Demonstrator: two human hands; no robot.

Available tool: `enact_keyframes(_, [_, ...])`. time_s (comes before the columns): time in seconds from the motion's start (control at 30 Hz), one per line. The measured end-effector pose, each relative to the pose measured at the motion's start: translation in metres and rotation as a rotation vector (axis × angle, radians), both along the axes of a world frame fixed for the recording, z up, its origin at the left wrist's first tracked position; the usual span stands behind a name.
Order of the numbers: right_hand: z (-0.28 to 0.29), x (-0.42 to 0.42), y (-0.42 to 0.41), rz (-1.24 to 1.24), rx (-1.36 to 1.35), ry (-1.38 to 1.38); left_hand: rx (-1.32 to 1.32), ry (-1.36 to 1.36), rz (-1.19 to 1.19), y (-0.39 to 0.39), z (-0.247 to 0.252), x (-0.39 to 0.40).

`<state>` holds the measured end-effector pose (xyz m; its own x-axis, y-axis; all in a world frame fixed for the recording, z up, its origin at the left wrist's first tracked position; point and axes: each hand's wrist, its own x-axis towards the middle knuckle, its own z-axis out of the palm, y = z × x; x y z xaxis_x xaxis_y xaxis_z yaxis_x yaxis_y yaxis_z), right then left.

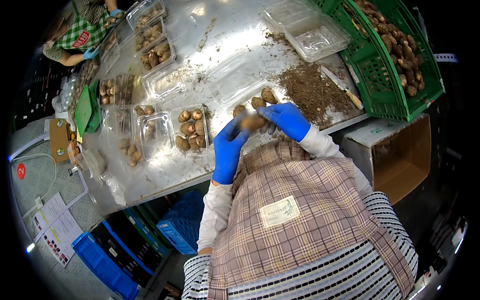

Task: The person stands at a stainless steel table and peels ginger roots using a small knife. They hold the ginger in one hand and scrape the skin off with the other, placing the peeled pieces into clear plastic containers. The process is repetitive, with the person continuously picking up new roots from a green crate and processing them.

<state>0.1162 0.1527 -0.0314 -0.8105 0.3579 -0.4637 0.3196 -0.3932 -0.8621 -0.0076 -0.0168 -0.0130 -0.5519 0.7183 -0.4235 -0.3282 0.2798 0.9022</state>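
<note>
Both my hands wear blue gloves with dark, dirty fingers. A brown taro corm [252, 122], blurred, is held between my left hand [228, 148] and my right hand [287, 118], above the table's near edge. Just behind it, a transparent plastic clamshell box [245, 100] lies with its lid folded back. Several taro corms [258, 102] sit in that box, partly hidden by my fingers. To the left, another transparent tray [191, 149] holds several taro corms [188, 128] in rows.
Dirt [315, 92] and a wooden-handled knife [339, 83] lie right of my hands, beside a green crate [378, 75] of taro. Stacked plastic boxes [318, 39] stand behind. A cardboard box [399, 157] is below right. A co-worker's gloved hand [91, 53] is at far left.
</note>
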Motion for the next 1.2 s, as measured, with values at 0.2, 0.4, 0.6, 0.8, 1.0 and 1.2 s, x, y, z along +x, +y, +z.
enact_keyframes(0.2, [0.011,0.002,0.004,0.119,0.262,0.009,0.007,0.139,-0.012,0.001,0.001,0.005])
enact_keyframes(0.4, [0.018,0.005,0.007,0.187,0.259,-0.022,-0.030,0.379,-0.132,0.005,0.004,0.008])
enact_keyframes(0.6, [0.011,0.010,0.019,0.085,0.016,-0.025,-0.002,0.128,-0.065,0.003,0.000,0.005])
enact_keyframes(0.8, [0.017,0.007,0.012,0.138,0.278,0.020,-0.007,0.174,-0.115,0.004,-0.002,0.002])
enact_keyframes(1.0, [0.020,0.003,0.014,0.225,0.352,-0.077,-0.026,0.106,-0.135,0.006,0.005,0.006])
enact_keyframes(1.2, [0.008,0.009,0.013,0.081,-0.015,-0.038,0.024,0.064,-0.059,0.012,0.011,0.006])
